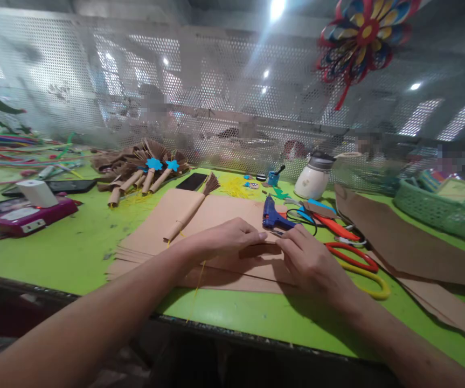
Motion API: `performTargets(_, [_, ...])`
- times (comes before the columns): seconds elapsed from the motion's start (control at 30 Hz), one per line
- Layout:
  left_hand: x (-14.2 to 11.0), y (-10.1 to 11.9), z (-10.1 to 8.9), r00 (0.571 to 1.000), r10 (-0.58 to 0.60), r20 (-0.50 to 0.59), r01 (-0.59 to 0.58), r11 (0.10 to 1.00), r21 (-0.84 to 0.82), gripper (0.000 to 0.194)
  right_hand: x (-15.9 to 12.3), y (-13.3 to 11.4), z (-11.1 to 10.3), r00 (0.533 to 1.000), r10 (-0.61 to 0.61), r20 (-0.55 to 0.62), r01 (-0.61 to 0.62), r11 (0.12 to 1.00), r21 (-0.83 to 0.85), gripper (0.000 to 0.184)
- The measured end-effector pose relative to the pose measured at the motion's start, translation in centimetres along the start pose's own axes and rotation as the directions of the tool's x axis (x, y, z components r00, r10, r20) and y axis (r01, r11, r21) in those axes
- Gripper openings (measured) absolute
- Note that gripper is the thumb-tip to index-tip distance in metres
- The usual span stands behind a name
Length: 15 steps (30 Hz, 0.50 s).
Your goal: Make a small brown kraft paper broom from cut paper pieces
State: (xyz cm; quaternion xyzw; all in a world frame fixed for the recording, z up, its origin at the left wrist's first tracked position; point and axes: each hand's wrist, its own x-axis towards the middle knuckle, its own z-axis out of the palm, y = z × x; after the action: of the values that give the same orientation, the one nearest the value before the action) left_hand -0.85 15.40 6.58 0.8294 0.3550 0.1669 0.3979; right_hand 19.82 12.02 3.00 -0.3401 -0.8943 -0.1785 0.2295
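Observation:
Before me lies a stack of brown kraft paper sheets (224, 207). My left hand (232, 237) is closed on the edge of a brown paper piece (262, 249) over the stack, thumb pointing right. At the same edge, a little to the right, my right hand (311, 258) pinches the paper between thumb and fingers. A blue glue gun (272, 215) lies just beyond my right hand. On the stack's left part rests a rolled paper tube (186, 217) with a fringed end and yellow string. Scissors with red and yellow handles (372, 261) lie right of my right hand.
Finished paper bundles with blue stars (151, 172) lie at the back left. A magenta power strip (34, 215) and a black phone (192, 181) are on the green table (74, 242). A white jar (313, 178), larger brown sheets (410, 242) and a green basket (442, 210) occupy the right.

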Motion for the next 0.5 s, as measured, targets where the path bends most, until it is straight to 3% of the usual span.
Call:
performTargets(0.3, [-0.2,0.4,0.4,0.995,-0.036,0.094,0.053,0.98,-0.192,0.036,0.6,-0.6,0.1,0.995,0.035,-0.09,-0.026,0.995,0.098,0.018])
performTargets(0.4, [-0.2,0.4,0.7,0.99,-0.063,0.126,0.095,0.958,-0.272,0.035,0.6,-0.5,-0.2,0.988,0.101,-0.117,-0.07,0.967,0.245,0.016])
performTargets(0.5, [-0.1,0.2,0.9,0.994,-0.039,0.101,0.064,0.966,-0.252,0.033,0.6,-0.2,-1.0,0.962,0.24,-0.127,-0.158,0.875,0.457,0.018])
